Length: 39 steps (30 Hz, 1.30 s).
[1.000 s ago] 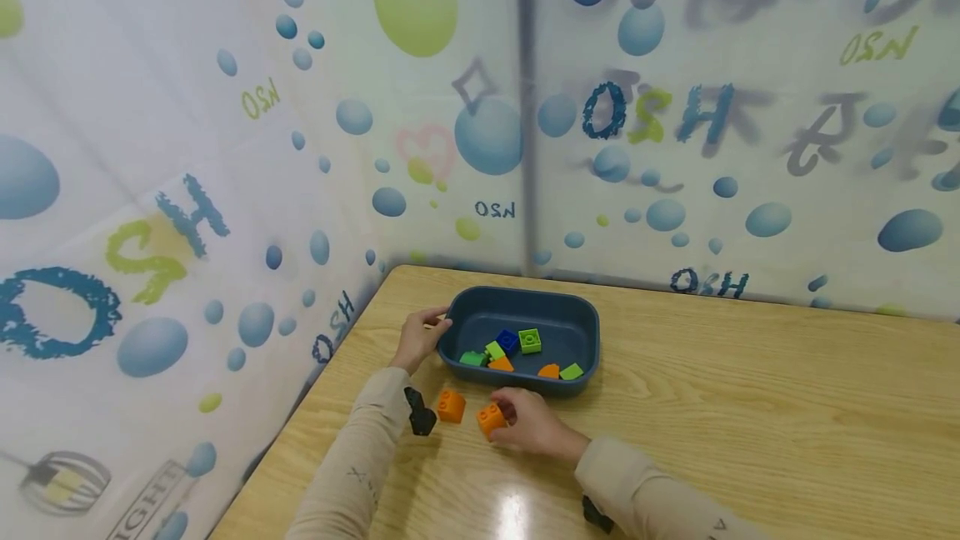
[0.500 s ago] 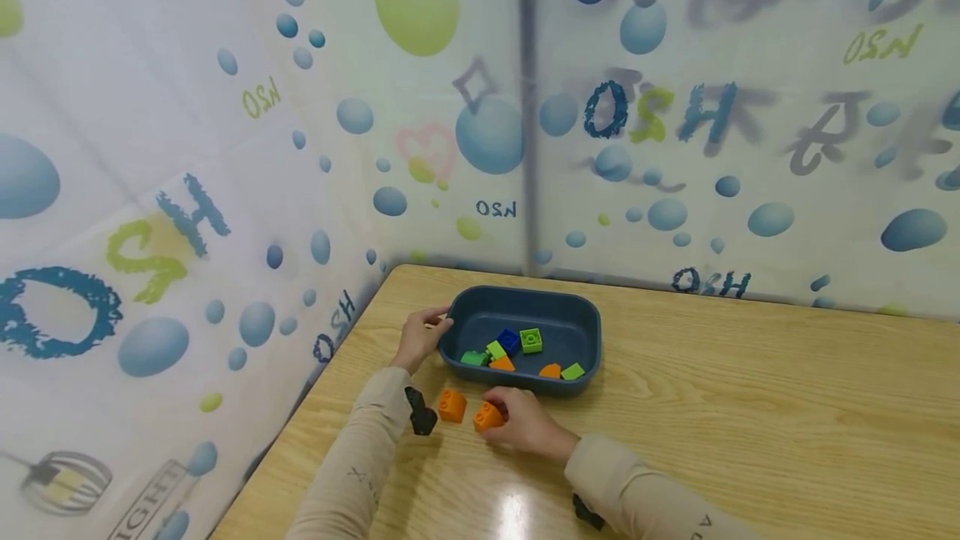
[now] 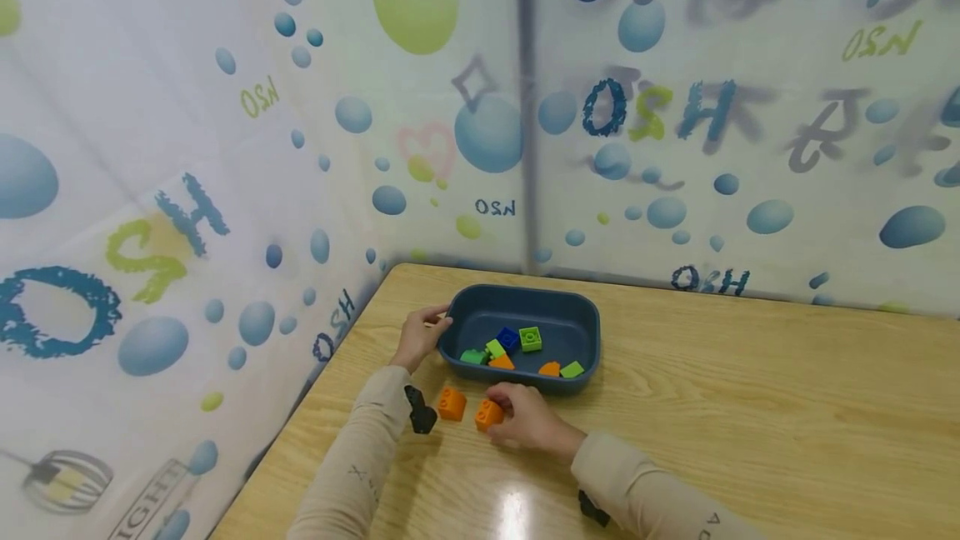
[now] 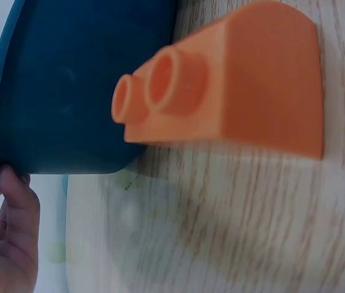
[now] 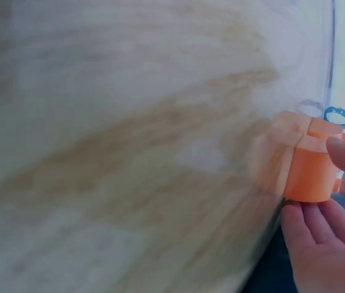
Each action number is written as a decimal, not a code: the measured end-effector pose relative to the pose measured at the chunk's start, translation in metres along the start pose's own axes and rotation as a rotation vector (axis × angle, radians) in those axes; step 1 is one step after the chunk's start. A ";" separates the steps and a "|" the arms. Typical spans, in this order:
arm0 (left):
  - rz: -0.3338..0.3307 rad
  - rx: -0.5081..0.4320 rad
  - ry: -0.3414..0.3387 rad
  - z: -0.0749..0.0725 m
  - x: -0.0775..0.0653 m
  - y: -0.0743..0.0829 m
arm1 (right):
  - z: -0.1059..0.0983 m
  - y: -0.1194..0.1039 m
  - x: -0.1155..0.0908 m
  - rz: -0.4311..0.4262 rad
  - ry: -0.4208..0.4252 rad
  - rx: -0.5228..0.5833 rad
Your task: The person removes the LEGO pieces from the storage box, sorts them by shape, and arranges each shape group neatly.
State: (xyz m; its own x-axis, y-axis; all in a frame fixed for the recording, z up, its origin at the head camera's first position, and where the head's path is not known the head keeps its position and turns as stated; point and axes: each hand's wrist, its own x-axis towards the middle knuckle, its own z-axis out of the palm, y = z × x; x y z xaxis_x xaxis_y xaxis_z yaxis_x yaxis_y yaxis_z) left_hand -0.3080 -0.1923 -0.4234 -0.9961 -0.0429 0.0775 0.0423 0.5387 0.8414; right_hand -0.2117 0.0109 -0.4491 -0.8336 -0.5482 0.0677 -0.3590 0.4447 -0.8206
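My left hand (image 3: pixel 420 340) grips the left rim of a dark blue plastic bin (image 3: pixel 573 307), its fingertips bent over the edge in the left wrist view. In front of the bin, my right hand (image 3: pixel 528 419) pinches an orange toy building brick (image 3: pixel 487 416) between thumb and fingers, close over the table. A second orange building brick (image 3: pixel 452 404) stands just left of it; up close in the left wrist view, this brick (image 4: pixel 270 85) shows a curved side and two round studs pointing toward the bin.
Inside the bin lie a dark blue brick (image 3: pixel 507 340), a lime brick (image 3: pixel 530 339), a green piece (image 3: pixel 473 357) and several other orange and lime pieces. Black wrist devices (image 3: pixel 422 411) sit at the sleeves. A printed curtain (image 3: pixel 637 215) borders the wooden table (image 3: pixel 750 390) behind and left.
The right hand has shifted very slightly left and turned the orange brick a little, so its studs face more to the left. The left hand, bin and other bricks stay in place.
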 end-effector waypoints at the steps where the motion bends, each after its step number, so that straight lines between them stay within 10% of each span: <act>1: 0.001 0.001 0.001 0.000 0.000 0.000 | 0.000 0.000 0.000 0.001 0.000 -0.006; 39: -0.021 -0.005 -0.004 0.000 -0.001 0.003 | -0.003 0.005 0.000 0.013 -0.008 -0.065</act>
State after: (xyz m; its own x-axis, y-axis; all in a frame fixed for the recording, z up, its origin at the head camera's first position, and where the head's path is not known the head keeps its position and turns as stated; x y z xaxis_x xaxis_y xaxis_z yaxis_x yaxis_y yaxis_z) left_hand -0.3069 -0.1907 -0.4210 -0.9971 -0.0509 0.0573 0.0214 0.5331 0.8458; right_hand -0.2144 0.0154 -0.4518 -0.8353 -0.5473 0.0524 -0.3747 0.4968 -0.7828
